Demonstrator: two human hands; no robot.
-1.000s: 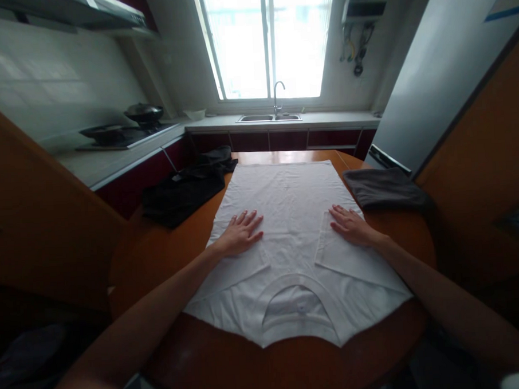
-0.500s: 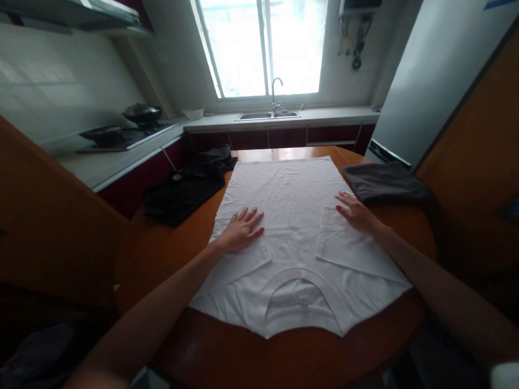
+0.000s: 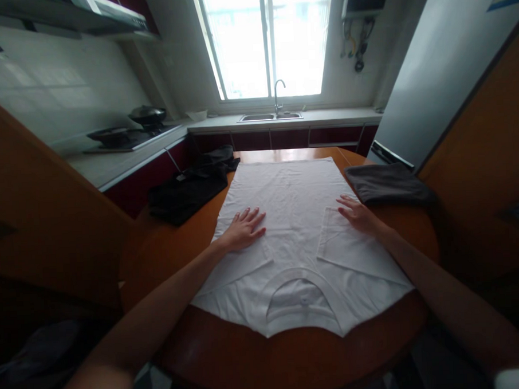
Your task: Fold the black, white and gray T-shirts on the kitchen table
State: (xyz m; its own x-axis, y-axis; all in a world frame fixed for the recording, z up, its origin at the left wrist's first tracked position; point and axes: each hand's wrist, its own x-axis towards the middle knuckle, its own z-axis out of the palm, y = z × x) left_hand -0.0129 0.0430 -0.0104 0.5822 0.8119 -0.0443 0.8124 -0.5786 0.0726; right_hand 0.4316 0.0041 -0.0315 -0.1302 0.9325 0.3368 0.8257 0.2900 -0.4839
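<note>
A white T-shirt [image 3: 292,210] lies spread on the wooden table [image 3: 292,359], its round collar toward me and its hem at the far side. Both sleeves are folded inward over the body. My left hand [image 3: 244,228] rests flat on the left part of the shirt, over the folded sleeve, fingers spread. On the right, my right hand [image 3: 358,214] lies on the other folded sleeve near the shirt's side edge, its fingers apart. Neither hand grips the cloth.
A rumpled black garment [image 3: 194,186] lies at the table's left edge. To the right is a folded dark grey cloth [image 3: 388,184]. Beyond the table stand a counter with a sink [image 3: 270,117], a stove with a lidded pan [image 3: 147,115], and a fridge [image 3: 447,71].
The view has shifted very slightly. Both hands and the T-shirt look the same as before.
</note>
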